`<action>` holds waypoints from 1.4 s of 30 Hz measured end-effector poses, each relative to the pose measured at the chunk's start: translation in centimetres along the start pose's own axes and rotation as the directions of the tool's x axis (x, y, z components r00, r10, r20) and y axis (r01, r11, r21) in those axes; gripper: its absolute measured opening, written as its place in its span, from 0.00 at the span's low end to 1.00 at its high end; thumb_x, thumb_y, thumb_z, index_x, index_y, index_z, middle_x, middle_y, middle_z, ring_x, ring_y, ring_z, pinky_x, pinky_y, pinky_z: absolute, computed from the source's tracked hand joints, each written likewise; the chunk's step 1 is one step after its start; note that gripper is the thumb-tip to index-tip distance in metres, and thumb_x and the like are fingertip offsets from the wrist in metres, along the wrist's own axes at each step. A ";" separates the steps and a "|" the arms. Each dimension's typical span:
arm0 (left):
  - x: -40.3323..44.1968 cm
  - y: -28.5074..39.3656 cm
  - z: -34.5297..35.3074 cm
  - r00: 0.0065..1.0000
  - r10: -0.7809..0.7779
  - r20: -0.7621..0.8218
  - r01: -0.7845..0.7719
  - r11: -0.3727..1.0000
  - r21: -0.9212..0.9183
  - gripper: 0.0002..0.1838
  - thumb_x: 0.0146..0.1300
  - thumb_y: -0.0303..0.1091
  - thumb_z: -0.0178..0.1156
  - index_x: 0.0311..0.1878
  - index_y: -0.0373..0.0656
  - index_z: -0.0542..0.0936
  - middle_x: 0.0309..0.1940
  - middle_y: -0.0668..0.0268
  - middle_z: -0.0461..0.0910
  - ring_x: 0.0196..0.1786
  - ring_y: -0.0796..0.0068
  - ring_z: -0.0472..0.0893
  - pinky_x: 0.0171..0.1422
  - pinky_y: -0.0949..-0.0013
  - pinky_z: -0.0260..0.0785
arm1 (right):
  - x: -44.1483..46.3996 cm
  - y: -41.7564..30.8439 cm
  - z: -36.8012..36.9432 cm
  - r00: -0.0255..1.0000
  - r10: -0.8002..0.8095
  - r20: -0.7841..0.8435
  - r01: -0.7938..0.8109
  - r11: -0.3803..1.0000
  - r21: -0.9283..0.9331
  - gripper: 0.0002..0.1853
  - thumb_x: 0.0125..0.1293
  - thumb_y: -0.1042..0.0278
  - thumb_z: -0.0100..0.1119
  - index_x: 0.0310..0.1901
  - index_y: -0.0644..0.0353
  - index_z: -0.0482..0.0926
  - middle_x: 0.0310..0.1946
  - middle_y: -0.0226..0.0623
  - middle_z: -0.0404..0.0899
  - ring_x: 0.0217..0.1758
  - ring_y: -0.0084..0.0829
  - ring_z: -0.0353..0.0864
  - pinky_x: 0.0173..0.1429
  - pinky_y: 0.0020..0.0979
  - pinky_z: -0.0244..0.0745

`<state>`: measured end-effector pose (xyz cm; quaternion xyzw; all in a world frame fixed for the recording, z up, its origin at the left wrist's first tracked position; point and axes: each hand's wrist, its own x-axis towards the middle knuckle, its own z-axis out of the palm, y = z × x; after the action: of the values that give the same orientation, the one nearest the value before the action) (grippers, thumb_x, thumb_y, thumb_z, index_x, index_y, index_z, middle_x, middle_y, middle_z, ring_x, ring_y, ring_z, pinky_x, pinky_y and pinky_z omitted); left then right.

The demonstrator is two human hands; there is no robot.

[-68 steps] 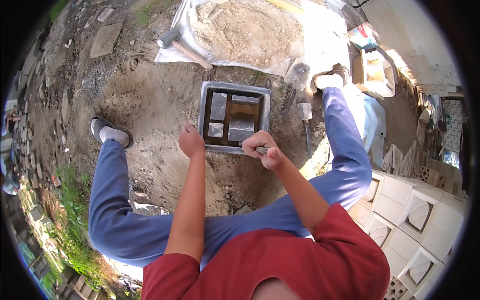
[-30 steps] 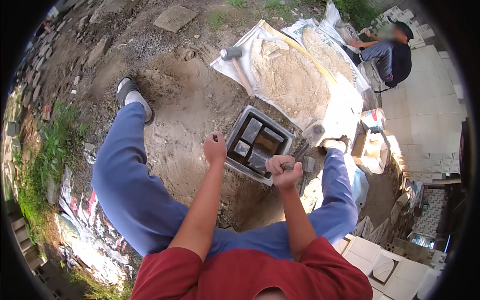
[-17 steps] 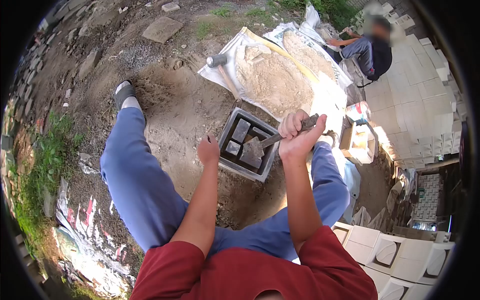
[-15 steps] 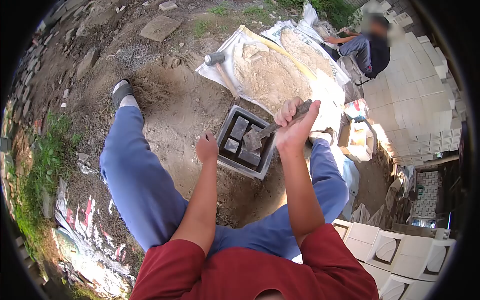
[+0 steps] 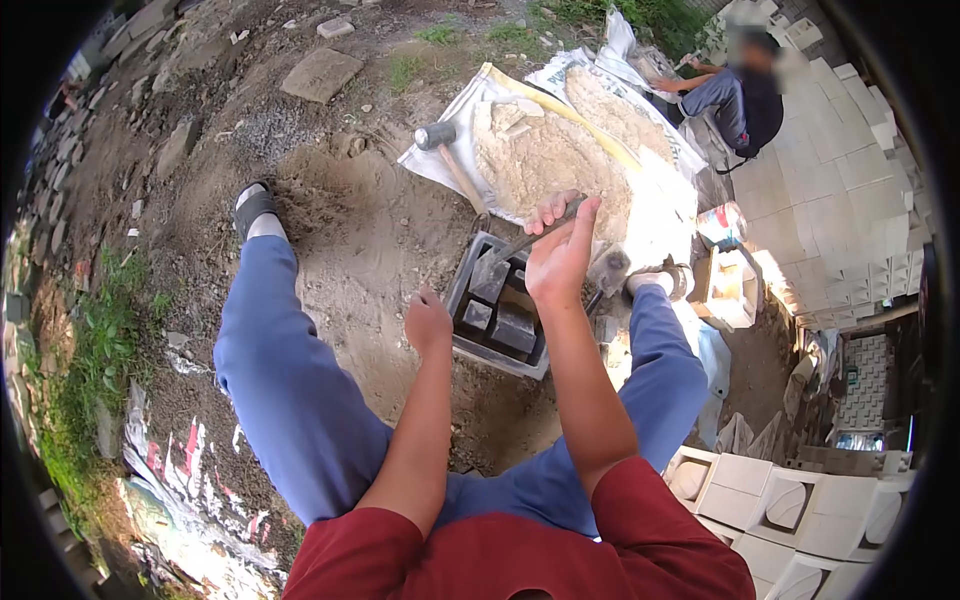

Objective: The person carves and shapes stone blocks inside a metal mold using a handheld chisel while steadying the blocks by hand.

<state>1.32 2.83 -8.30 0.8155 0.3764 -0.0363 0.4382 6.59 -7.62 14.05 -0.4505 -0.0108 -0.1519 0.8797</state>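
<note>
My right hand is wrapped around the handle of a trowel, its flat blade tilted down over the far left part of a grey block mould. The square mould rests on the ground between my legs, with several dark blocks set inside its frame. My right hand and wrist hide the mould's right side. Just left of the mould, my left hand is closed; whatever its fingers hold, if anything, is hidden.
A mallet lies at the edge of sacks heaped with sandy powder. Right of my right hand is a grey blocky object. Pale hollow blocks are stacked at right. Another person sits at the far right.
My right hand has shifted left, carrying the trowel blade from the mould's middle to its far left part. The whole view has tilted slightly. My left hand stays beside the mould.
</note>
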 end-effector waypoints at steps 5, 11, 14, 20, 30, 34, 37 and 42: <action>0.2 0.5 -0.2 0.993 -0.055 0.101 0.044 0.993 0.112 0.29 0.75 0.55 0.43 0.48 0.40 0.86 0.45 0.46 0.86 0.49 0.41 0.84 0.54 0.44 0.74 | 0.7 0.9 -0.3 0.998 -0.051 -0.037 0.049 0.997 -0.064 0.23 0.79 0.38 0.46 0.38 0.51 0.65 0.32 0.25 0.60 0.35 0.23 0.61 0.43 0.29 0.60; 0.0 0.8 -0.2 0.989 -0.072 0.126 0.055 0.989 0.136 0.29 0.74 0.52 0.42 0.50 0.38 0.85 0.47 0.43 0.85 0.51 0.40 0.84 0.58 0.44 0.73 | 2.3 2.7 -1.9 0.996 -0.071 0.050 0.076 0.992 -0.102 0.24 0.79 0.39 0.48 0.37 0.52 0.65 0.31 0.26 0.61 0.35 0.24 0.62 0.43 0.29 0.59; 0.5 0.5 0.4 0.995 -0.036 0.094 0.026 0.994 0.107 0.28 0.73 0.49 0.42 0.50 0.38 0.85 0.47 0.43 0.85 0.51 0.39 0.83 0.59 0.44 0.73 | 2.6 2.8 -1.7 0.998 -0.056 0.034 0.059 0.994 -0.097 0.23 0.79 0.40 0.49 0.36 0.53 0.65 0.31 0.26 0.61 0.35 0.24 0.62 0.44 0.29 0.59; 0.4 -0.2 0.5 0.996 -0.004 0.086 -0.004 0.995 0.097 0.25 0.70 0.45 0.43 0.49 0.39 0.86 0.47 0.43 0.85 0.52 0.39 0.83 0.59 0.44 0.72 | 0.7 7.4 -6.0 0.987 -0.118 0.112 0.142 0.960 -0.241 0.24 0.80 0.44 0.41 0.31 0.56 0.64 0.29 0.29 0.60 0.34 0.26 0.62 0.43 0.30 0.58; 0.7 -0.5 0.8 0.997 0.007 0.077 -0.017 0.992 0.128 0.25 0.74 0.46 0.41 0.47 0.40 0.85 0.45 0.45 0.86 0.48 0.41 0.84 0.54 0.44 0.74 | 5.3 6.9 -7.6 0.839 0.126 0.529 0.037 0.957 -0.287 0.42 0.68 0.19 0.40 0.21 0.58 0.66 0.24 0.34 0.68 0.28 0.27 0.67 0.38 0.29 0.64; 0.8 -0.9 1.1 0.997 0.010 0.077 -0.018 0.994 0.108 0.25 0.74 0.47 0.42 0.47 0.39 0.85 0.44 0.45 0.86 0.48 0.40 0.84 0.54 0.44 0.74 | 5.3 7.3 -6.9 0.783 0.300 0.545 -0.047 0.902 -0.430 0.45 0.62 0.13 0.42 0.14 0.53 0.55 0.11 0.21 0.51 0.14 0.20 0.48 0.22 0.28 0.40; 1.3 -1.4 1.7 0.996 0.065 0.067 -0.070 0.995 0.068 0.26 0.75 0.48 0.42 0.44 0.37 0.84 0.41 0.44 0.85 0.46 0.39 0.83 0.53 0.43 0.73 | 5.4 5.3 -5.8 0.781 0.291 0.553 -0.090 0.928 -0.361 0.43 0.62 0.14 0.43 0.14 0.51 0.55 0.13 0.21 0.51 0.15 0.20 0.49 0.22 0.29 0.41; 0.5 -1.0 1.1 0.996 0.076 0.046 -0.080 0.993 0.083 0.25 0.74 0.47 0.43 0.42 0.38 0.85 0.39 0.48 0.86 0.45 0.42 0.84 0.53 0.45 0.72 | 3.2 7.7 -9.1 0.825 0.206 0.527 -0.045 0.952 -0.302 0.43 0.63 0.14 0.42 0.14 0.51 0.54 0.13 0.21 0.51 0.15 0.21 0.48 0.23 0.29 0.41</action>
<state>1.37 2.61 -9.88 0.8465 0.3329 -0.0525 0.4121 10.69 -11.43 3.04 -0.5929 -0.2129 0.0431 0.7754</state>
